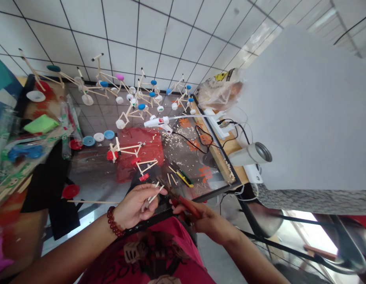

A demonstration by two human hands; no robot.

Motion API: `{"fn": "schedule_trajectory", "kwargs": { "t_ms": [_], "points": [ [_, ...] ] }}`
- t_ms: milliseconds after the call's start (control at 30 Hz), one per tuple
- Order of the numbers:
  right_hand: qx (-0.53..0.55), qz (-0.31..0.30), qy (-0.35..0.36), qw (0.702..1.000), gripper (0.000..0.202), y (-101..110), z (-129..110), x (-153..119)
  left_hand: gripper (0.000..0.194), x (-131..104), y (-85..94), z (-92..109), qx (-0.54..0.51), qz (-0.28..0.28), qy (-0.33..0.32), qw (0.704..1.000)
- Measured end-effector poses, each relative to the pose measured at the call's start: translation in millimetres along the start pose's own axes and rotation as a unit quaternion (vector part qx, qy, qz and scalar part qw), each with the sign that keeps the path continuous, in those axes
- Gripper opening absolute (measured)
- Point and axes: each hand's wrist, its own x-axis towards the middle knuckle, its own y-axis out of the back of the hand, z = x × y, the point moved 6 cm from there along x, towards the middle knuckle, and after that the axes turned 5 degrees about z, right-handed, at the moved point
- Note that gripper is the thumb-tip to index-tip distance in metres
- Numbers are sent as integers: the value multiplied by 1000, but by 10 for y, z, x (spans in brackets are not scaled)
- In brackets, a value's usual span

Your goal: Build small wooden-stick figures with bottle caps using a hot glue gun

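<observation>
My left hand (pixel 143 201), with a red bead bracelet at the wrist, pinches a few short pale wooden sticks (pixel 154 196) at the table's near edge. In my right hand (pixel 205 219) is a pair of pliers (pixel 185 203) with red-orange handles, gripped by those handles. Their dark jaws point up and left, close beside the stick ends; I cannot tell whether they touch. Just beyond lies a small tricycle model of sticks with red caps (pixel 145 165). Loose cut sticks (pixel 172 179) and a yellow utility knife (pixel 185 178) lie right of the jaws.
Several finished stick models (pixel 141 106) line the back by the tiled wall. A white glue gun (pixel 159 123) rests mid-table, its cord running to a power strip (pixel 216 124). Wood scraps litter the table around it. A white cylindrical bottle (pixel 250 154) stands right; bottle caps (pixel 99 137) lie left.
</observation>
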Motion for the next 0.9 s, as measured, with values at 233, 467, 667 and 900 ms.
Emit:
{"fn": "schedule_trajectory", "kwargs": {
  "t_ms": [233, 467, 667, 900],
  "points": [
    [-106, 9, 34, 994, 61, 40, -24, -7, 36, 9, 1, -9, 34, 14, -17, 999],
    [-98, -5, 31, 995, 69, 30, 0, -13, 38, 8, 6, -4, 90, 31, -46, 994],
    [-114, -7, 33, 993, 67, -4, -13, -15, 40, 8, 6, -8, 109, 41, -45, 992],
    [-201, 15, 86, 976, 50, -44, -69, 11, 40, 21, 27, -18, 144, 54, -62, 986]
  ]
}}
